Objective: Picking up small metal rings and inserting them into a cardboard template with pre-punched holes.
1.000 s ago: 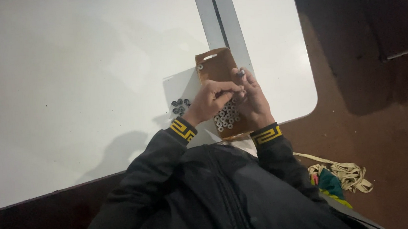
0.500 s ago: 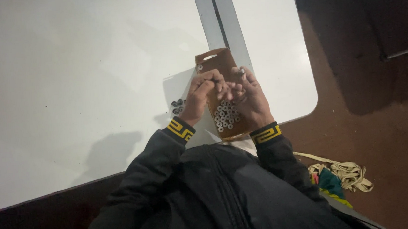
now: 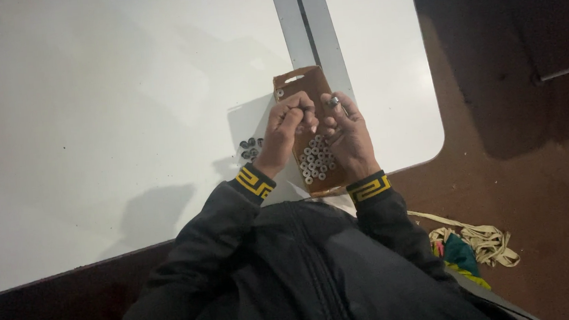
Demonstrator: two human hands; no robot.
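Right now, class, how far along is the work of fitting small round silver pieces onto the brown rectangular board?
Done: a cluster of small round silver pieces sits on the lower half of the brown rectangular board. In hand: the left hand and right hand pinch together above that cluster; the right fingers hold a small metal piece. Left: the board's upper half is bare, and a small dark loose pile lies on the white table.

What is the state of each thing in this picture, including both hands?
left hand: curled, fingertips pinched over the board.
right hand: resting on the board, a small ring at its fingertips.
brown board: flat on the table, its near part filled with small rings.
loose rings: heaped on the white table.
cloth straps: tangled on the floor.
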